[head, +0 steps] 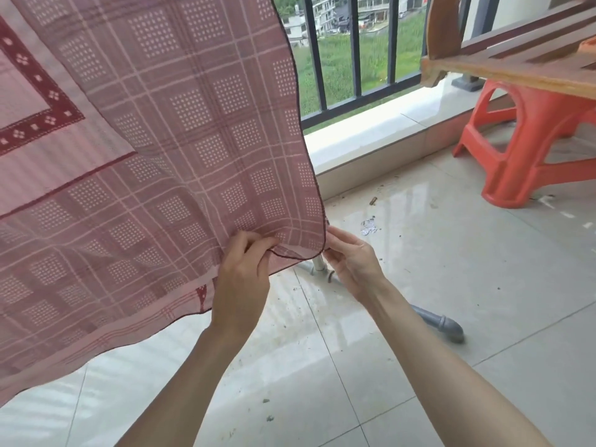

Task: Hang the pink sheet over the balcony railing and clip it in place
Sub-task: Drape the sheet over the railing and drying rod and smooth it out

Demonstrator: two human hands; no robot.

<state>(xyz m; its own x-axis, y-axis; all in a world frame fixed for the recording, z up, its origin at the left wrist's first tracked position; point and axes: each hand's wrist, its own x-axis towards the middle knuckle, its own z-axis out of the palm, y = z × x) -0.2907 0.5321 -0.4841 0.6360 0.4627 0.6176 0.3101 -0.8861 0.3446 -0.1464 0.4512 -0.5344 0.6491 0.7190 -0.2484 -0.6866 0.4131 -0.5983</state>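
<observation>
Pink checked cloth fills the left of the head view: one pink sheet (154,130), hanging down from above the frame, its lower right corner held low in front of the balcony railing (353,53). Two bare hands work that corner. The left hand (240,279) is closed on the bottom hem, thumb and fingers pinching a fold of it; the right hand (350,256) touches the corner's dark edge with its fingertips, the palm loosely open, and whether it truly grips cannot be told. One orange plastic stool (529,150) stands right of the railing, with wooden slats (522,56) lying across its top. Below the sheet's corner, one grey pipe foot (445,324) of a stand rests on the glossy pale floor tiles (419,272), which carry scattered specks of debris. Beyond the railing lie grass and buildings.
</observation>
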